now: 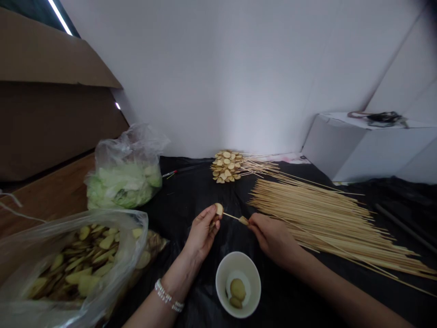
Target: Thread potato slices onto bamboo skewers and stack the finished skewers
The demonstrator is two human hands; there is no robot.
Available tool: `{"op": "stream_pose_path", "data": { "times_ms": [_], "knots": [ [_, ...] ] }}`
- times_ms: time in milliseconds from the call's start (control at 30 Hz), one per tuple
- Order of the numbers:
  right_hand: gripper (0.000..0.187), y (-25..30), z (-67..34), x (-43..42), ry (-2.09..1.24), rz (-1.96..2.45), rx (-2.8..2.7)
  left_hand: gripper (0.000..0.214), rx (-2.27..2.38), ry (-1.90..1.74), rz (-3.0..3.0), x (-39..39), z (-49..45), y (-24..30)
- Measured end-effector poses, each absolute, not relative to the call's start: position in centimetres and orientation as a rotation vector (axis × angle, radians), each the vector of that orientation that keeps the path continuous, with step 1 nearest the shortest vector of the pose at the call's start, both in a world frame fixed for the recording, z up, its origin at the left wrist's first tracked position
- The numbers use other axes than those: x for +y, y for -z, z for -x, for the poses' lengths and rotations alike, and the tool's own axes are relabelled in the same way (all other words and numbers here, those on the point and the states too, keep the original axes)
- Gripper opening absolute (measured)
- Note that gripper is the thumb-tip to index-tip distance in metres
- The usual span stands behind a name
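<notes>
My left hand (204, 230) is closed, with thumb and fingers pinching a pale potato slice (219, 209); something more in its curled fingers is partly hidden. A thin wooden skewer (232, 216) runs from that slice toward my right hand (271, 234). The right fingers are closed around the skewer's other side, right against a second potato slice (243, 220) threaded on it. How far the skewer reaches past those fingers is hidden. Below and between both hands stands a white bowl (221, 284) with a few potato slices (237, 290) at its bottom.
An open plastic bag of potato slices (92, 259) lies at left. Behind it stands a clear bag of pale green leaves (124, 182). Loaded skewers (226, 167) are stacked by the wall. Many bare skewers (327, 218) spread at right on black plastic sheeting. A white box (368, 150) stands back right.
</notes>
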State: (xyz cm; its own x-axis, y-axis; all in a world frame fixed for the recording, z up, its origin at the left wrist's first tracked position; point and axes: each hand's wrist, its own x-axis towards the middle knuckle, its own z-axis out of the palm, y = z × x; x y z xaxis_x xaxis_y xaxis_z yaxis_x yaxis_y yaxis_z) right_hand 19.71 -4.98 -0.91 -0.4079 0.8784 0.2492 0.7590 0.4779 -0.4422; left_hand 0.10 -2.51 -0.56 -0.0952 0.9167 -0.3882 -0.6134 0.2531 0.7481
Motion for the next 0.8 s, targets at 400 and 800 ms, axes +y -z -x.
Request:
{"op": "stream_pose_path", "data": {
  "times_ms": [400,800],
  "knots": [
    [0.017,0.86,-19.59,-5.03,-0.502,1.344,-2.246,0.003,1.029,-1.348,-0.380,-2.46,-0.04,0.71],
    [0.015,1.00,-19.41,-4.79,-0.594,1.310,-2.128,0.004,1.032,-1.346,-0.390,-2.44,-0.01,0.74]
  ]
}}
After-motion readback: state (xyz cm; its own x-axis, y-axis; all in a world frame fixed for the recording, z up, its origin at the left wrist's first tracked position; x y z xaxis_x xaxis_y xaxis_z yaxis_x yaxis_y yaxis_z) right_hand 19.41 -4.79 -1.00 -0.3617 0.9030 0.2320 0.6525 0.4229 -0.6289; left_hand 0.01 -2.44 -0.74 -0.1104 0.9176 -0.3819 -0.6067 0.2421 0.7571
